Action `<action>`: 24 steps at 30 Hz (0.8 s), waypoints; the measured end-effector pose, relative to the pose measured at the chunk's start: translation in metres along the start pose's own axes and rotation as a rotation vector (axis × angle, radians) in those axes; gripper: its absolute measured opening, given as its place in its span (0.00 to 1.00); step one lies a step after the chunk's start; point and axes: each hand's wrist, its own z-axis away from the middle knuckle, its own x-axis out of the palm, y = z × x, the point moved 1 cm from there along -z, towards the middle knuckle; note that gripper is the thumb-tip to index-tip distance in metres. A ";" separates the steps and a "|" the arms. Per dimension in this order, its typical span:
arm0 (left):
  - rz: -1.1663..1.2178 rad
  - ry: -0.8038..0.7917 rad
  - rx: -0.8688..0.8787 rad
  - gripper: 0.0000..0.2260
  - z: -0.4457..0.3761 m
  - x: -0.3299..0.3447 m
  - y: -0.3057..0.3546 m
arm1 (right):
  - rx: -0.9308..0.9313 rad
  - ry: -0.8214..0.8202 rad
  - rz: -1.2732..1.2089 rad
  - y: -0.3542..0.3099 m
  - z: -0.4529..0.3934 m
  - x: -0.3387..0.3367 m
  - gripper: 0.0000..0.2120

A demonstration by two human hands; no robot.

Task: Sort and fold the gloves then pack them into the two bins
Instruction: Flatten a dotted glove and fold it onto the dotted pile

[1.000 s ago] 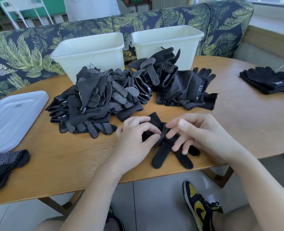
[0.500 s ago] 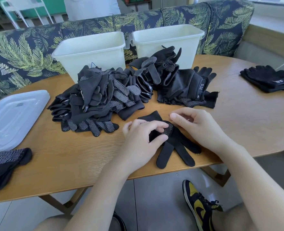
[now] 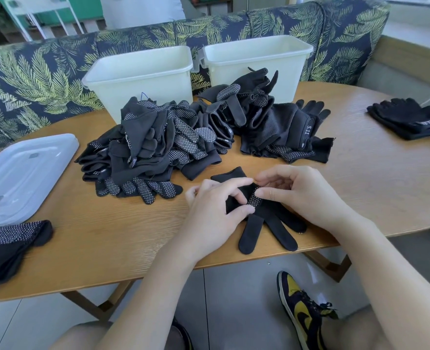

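Both hands gripped a single black glove [image 3: 264,218] lying flat near the lower centre of the frame, at the near edge of the wooden table [image 3: 107,238]. The left hand [image 3: 214,215] had its fingers curled over the glove's palm area, thumb and index finger pinching the fabric. The right hand [image 3: 302,195] pinched a dotted fold of the same glove between thumb and fingertips, just beside the left index finger. The glove's fingers splayed toward the table edge; its cuff pointed away from the person. Below the table, a yellow and black shoe [image 3: 302,309] rested on the tiled floor at the lower right. At the left edge of the frame lay a folded stack of dotted gloves [image 3: 6,246], partly cut off. Beyond it, in the left middle, sat a translucent plastic lid [image 3: 22,173]. In the centre of the frame, just beyond the hands, a large unsorted pile of gloves [image 3: 183,145] spread across the table. At the right edge lay a separate stack of black gloves [image 3: 411,118], well apart from the pile. Behind the pile stood two pale bins side by side, the left bin [image 3: 140,74] and the right bin [image 3: 257,56], with the pile touching their front walls. A leaf-patterned sofa [image 3: 32,79] ran along the upper part of the frame.
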 end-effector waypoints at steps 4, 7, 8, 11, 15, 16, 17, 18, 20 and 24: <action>0.016 -0.008 -0.011 0.19 0.000 0.000 0.000 | -0.009 -0.039 0.138 0.001 0.000 0.000 0.12; 0.061 0.002 -0.030 0.19 0.002 -0.002 0.001 | -0.051 -0.069 0.214 -0.002 -0.002 0.002 0.06; 0.077 0.010 -0.038 0.19 0.002 -0.003 0.001 | -0.048 -0.073 0.213 -0.003 -0.002 0.003 0.04; 0.154 0.072 -0.030 0.18 0.004 -0.006 0.000 | -0.032 -0.034 0.134 -0.006 0.000 0.005 0.02; 0.242 0.058 -0.022 0.18 0.010 -0.012 -0.003 | -0.048 -0.007 -0.042 -0.021 0.006 0.003 0.03; 0.252 0.034 -0.013 0.19 0.012 -0.014 -0.004 | -0.048 -0.041 -0.092 -0.027 0.008 0.003 0.05; 0.271 0.015 0.003 0.19 0.015 -0.016 -0.005 | -0.049 -0.084 -0.143 -0.031 0.010 0.005 0.07; 0.293 -0.001 0.029 0.19 0.019 -0.018 -0.005 | -0.046 -0.123 -0.183 -0.034 0.011 0.005 0.10; 0.344 -0.032 0.086 0.17 0.027 -0.024 -0.008 | -0.044 -0.192 -0.243 -0.038 0.015 0.006 0.12; 0.471 -0.104 0.083 0.19 0.043 -0.037 -0.012 | -0.059 -0.208 -0.271 -0.040 0.019 0.007 0.16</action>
